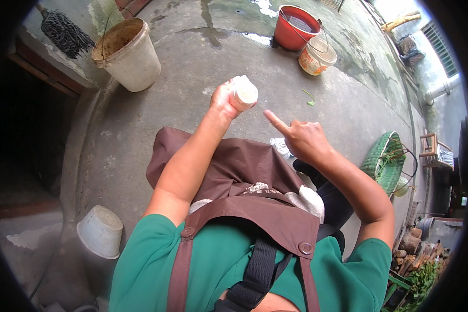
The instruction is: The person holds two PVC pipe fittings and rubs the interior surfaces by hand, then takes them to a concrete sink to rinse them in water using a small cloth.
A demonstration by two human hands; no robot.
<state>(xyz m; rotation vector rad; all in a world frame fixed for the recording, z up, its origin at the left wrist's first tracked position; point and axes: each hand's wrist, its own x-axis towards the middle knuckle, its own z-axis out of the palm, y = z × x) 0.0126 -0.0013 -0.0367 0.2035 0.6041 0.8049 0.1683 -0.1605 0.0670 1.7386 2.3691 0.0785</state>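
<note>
My left hand (225, 99) is wrapped around a small white jar (245, 93), its pale round top facing up towards me. To the right of the jar, my right hand (304, 136) is raised with the index finger stretched out and the other fingers curled in; it holds nothing and does not touch the jar. A brown apron (241, 160) covers my lap. Just past its edge, partly behind my right hand, a bundled white thing (280, 147) lies on the concrete floor.
A dirty white bucket (134, 58) stands ahead left, near a mop (66, 35). Ahead right are a red bucket (292, 37) holding liquid and a small tub (317, 58). A green woven basket (378, 156) is at right; an upturned pale bucket (100, 232) lies left.
</note>
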